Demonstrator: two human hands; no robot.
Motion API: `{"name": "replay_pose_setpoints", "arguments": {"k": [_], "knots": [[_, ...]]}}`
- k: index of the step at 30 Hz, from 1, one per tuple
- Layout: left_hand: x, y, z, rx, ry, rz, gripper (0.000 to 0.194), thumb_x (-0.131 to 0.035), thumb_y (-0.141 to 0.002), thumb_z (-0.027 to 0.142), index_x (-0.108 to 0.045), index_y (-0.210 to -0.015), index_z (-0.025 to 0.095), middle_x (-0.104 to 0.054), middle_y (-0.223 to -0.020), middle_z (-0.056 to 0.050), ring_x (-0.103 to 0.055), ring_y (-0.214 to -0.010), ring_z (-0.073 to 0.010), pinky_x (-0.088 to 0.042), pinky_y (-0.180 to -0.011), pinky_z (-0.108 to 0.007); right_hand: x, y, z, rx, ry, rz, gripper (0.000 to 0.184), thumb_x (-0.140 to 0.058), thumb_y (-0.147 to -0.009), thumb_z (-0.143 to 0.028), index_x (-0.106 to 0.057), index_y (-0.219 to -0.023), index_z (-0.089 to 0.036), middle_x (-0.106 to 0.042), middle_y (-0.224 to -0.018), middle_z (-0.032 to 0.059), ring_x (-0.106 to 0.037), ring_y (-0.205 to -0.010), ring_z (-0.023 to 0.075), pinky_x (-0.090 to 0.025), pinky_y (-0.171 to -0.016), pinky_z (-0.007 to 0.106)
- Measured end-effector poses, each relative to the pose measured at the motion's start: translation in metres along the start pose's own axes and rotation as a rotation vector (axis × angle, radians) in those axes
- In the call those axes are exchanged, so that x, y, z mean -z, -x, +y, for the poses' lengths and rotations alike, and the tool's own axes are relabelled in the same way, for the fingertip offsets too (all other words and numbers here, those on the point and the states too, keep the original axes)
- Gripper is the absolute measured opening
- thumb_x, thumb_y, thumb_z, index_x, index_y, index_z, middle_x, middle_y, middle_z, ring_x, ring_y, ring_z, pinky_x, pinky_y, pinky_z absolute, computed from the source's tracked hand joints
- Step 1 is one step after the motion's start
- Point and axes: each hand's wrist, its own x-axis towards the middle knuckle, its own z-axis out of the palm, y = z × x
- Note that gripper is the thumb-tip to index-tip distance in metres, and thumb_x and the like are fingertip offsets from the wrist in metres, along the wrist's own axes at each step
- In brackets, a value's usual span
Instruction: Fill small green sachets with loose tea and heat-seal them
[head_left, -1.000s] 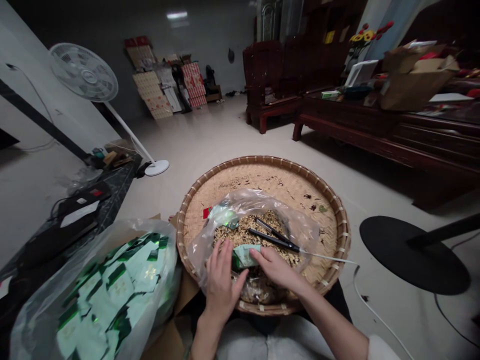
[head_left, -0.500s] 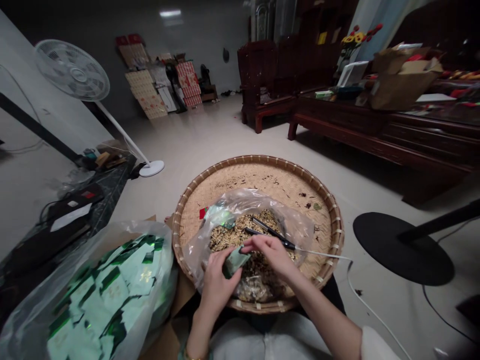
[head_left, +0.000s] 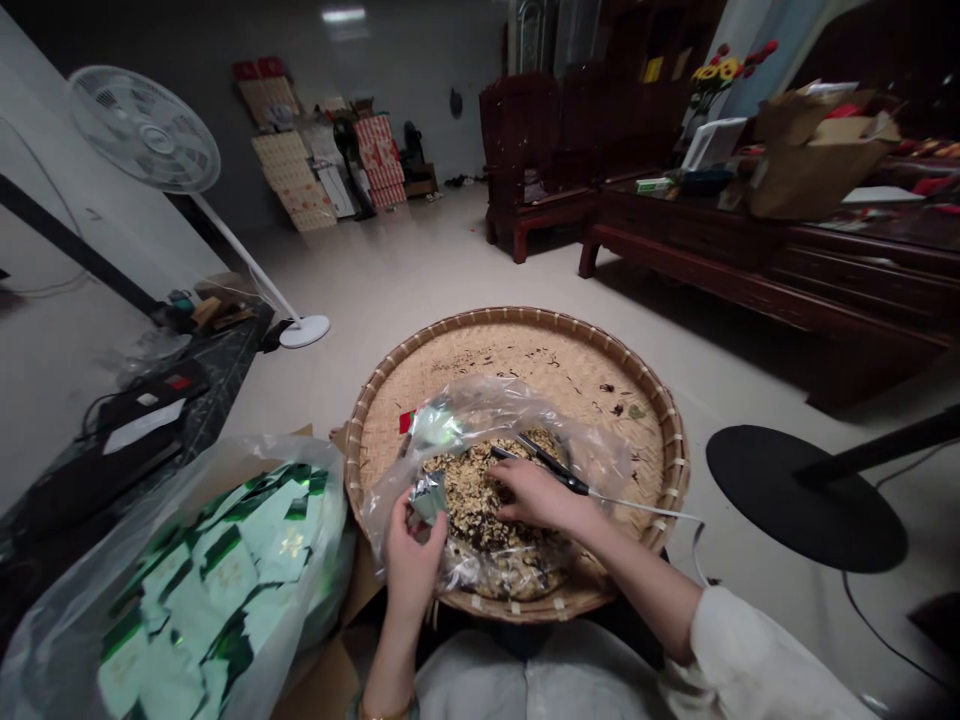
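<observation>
A small green packet is pinched between the thumb and fingers of the left hand, and silver is shown at its top. It is held at the left side of the dried bits. The right hand is put down at the bits, to the packet's right and apart from it. Its fingertips are partly hidden, so it cannot be seen whether anything is pinched. The bits are held in a clear bag. A black tool is laid just past the right hand. The bag is ringed by the raised edge of a round woven tray. Past the bag, woven tray is seen, dotted with dark crumbs.
</observation>
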Motion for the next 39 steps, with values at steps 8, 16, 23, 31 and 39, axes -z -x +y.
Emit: {"name": "replay_pose_setpoints", "arguments": {"k": [8,16,23,31,39], "knots": [[-0.004,0.002,-0.006,-0.05,-0.038,0.004,0.047,-0.069,-0.065,0.031,-0.054,-0.106,0.015,-0.067,-0.101,-0.01,-0.065,-0.089,-0.0205,-0.049,-0.087,-0.036,0.002,-0.015,-0.016,0.025,-0.069,-0.003,0.025,-0.064,-0.07,-0.008,-0.07,-0.093,-0.015,-0.069,-0.094,0.0073,-0.062,-0.09,0.02,-0.042,-0.08,0.025],[-0.006,0.002,-0.013,-0.041,-0.023,-0.002,0.051,-0.068,-0.067,0.031,-0.051,-0.113,0.017,-0.064,-0.109,-0.01,-0.064,-0.097,-0.0212,-0.046,-0.093,-0.037,0.003,-0.031,-0.008,0.055,0.05,-0.095,0.049,-0.078,-0.061,-0.027,-0.065,-0.108,-0.015,-0.065,-0.107,0.0124,-0.059,-0.098,0.0275,-0.043,-0.081,0.031],[-0.007,0.001,-0.013,-0.055,-0.026,0.011,0.049,-0.068,-0.067,0.031,-0.053,-0.112,0.017,-0.065,-0.105,-0.01,-0.064,-0.093,-0.0215,-0.048,-0.09,-0.038,-0.006,-0.045,-0.012,0.044,0.01,-0.115,0.037,-0.069,-0.061,-0.008,-0.071,-0.098,-0.015,-0.069,-0.097,0.01,-0.062,-0.092,0.0247,-0.044,-0.079,0.029],[-0.009,0.0,-0.012,-0.093,-0.063,-0.04,0.048,-0.066,-0.068,0.029,-0.051,-0.112,0.017,-0.063,-0.109,-0.011,-0.064,-0.096,-0.0222,-0.048,-0.091,-0.039,0.004,-0.031,0.002,-0.192,-0.831,-0.019,0.027,-0.071,-0.068,-0.02,-0.067,-0.094,-0.017,-0.067,-0.081,0.0002,-0.063,-0.071,0.0144,-0.052,-0.073,0.03],[-0.012,-0.004,-0.014,-0.251,-0.292,-0.101,0.046,-0.064,-0.071,0.026,-0.051,-0.115,0.019,-0.06,-0.117,-0.011,-0.056,-0.112,-0.0256,-0.038,-0.102,-0.045,0.006,-0.007,-0.017,-0.362,-1.903,0.227,0.018,-0.049,-0.091,-0.034,-0.057,-0.089,-0.018,-0.066,-0.099,0.0041,-0.066,-0.087,0.0159,-0.054,-0.082,0.038]]}}
